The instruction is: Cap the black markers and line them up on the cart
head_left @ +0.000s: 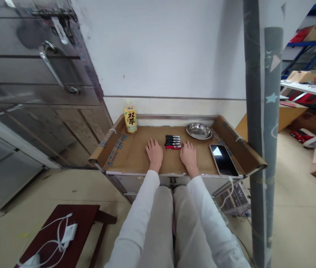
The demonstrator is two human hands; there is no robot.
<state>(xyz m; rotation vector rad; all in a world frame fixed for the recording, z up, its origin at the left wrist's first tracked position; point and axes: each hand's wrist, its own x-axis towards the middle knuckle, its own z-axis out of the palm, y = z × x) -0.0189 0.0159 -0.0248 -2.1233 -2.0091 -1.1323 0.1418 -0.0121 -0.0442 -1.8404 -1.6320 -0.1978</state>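
My left hand (154, 153) lies flat, palm down, on the brown cardboard-lined tabletop (135, 160), holding nothing. My right hand (188, 154) lies flat the same way, a little to the right. Between the two hands, just beyond the fingertips, several marker pens (173, 141) lie side by side in a row; most are black, the nearest one is red. Neither hand touches the pens. Both arms wear white sleeves.
A yellow-labelled drink bottle (130, 117) stands at the back left. A round metal dish (199, 131) sits at the back right, a dark phone (224, 159) with a white cable lies at the right. A grey pole (261, 149) rises at right; a red stool (63, 234) with a charger stands lower left.
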